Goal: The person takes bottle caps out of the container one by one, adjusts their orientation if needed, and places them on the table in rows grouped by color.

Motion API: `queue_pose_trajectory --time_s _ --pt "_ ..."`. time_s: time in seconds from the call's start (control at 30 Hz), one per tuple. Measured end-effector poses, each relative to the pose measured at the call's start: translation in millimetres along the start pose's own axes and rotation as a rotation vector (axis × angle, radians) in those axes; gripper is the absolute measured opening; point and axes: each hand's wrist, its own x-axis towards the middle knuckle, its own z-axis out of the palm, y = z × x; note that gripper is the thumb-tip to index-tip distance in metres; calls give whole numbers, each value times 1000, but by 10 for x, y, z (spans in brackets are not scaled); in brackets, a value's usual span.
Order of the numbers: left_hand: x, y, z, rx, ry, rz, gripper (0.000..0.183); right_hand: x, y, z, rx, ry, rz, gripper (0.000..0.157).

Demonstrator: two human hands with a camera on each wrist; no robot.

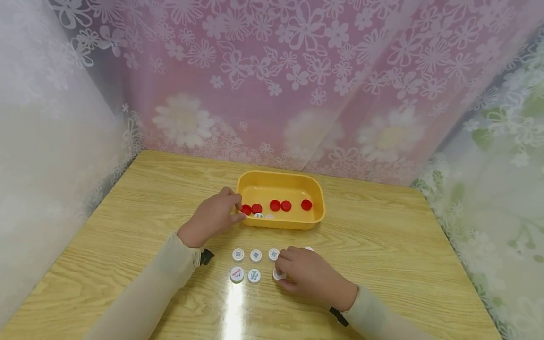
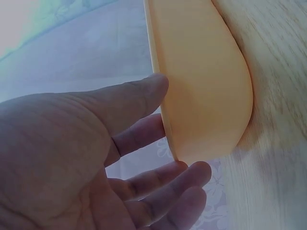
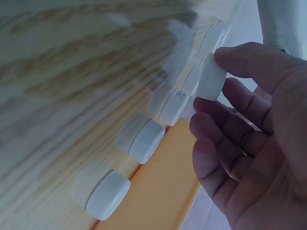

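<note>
My left hand (image 1: 214, 215) is at the left end of a yellow plastic tub (image 1: 282, 225). Its thumb rests against the tub's rim (image 2: 160, 96), with the fingers curled around the rim's far side. The right hand (image 1: 312, 274) pinches a round white piece (image 3: 211, 79) between thumb and fingers, just above the table; its printed face (image 1: 278, 274) partly shows in the head view. Two rows of similar white pieces lie nearby, including one with a red-and-blue print (image 1: 237, 274) and one with a green-blue print (image 1: 254, 276). The right hand hides part of the rows.
Several red round pieces (image 1: 280, 206) lie inside the tub, with a few white ones near its front wall. Everything stands on a wood-grain table (image 1: 382, 226). Flowered curtains (image 1: 272, 94) hang behind and at both sides.
</note>
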Motion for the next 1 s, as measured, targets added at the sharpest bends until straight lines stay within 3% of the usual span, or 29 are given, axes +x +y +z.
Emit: queue_pose_trajectory --time_s 0.9,1.0 --pt "1 9 -9 -10 -14 -8 26 56 0 -14 71 -78 8 15" --pt "-7 -2 -5 -13 -7 -4 26 106 17 -103 51 -35 2 12"
